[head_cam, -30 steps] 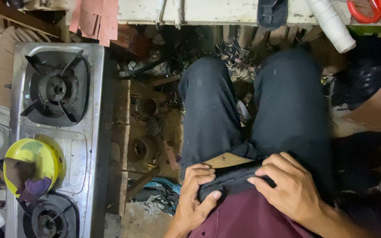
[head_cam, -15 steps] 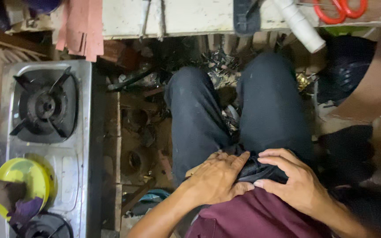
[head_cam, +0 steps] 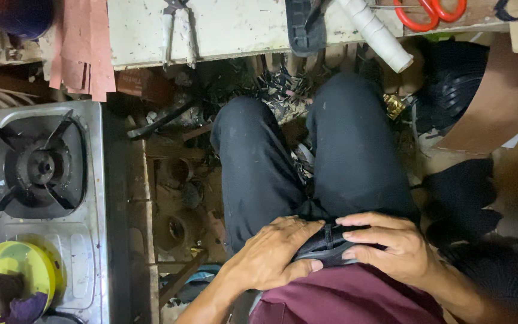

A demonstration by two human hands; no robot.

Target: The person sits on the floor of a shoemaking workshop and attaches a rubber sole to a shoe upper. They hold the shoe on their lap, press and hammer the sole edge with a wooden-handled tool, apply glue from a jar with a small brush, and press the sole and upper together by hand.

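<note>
1. Gripping a dark, flat leather-like piece [head_cam: 326, 245] at lower centre of the frame, we have both hands on it, over the lap.
2. Our left hand [head_cam: 271, 255] curls over its left end, fingers bent and closed on it.
3. Our right hand [head_cam: 391, 247] pinches the right end, thumb beneath, fingers flat on top.
4. We judge this a pressing or folding step; the next move calls for steady, even pressure along the edge.
5. Red scissors [head_cam: 430, 12] lie at upper right, a gas stove [head_cam: 40, 168] at left.
</note>
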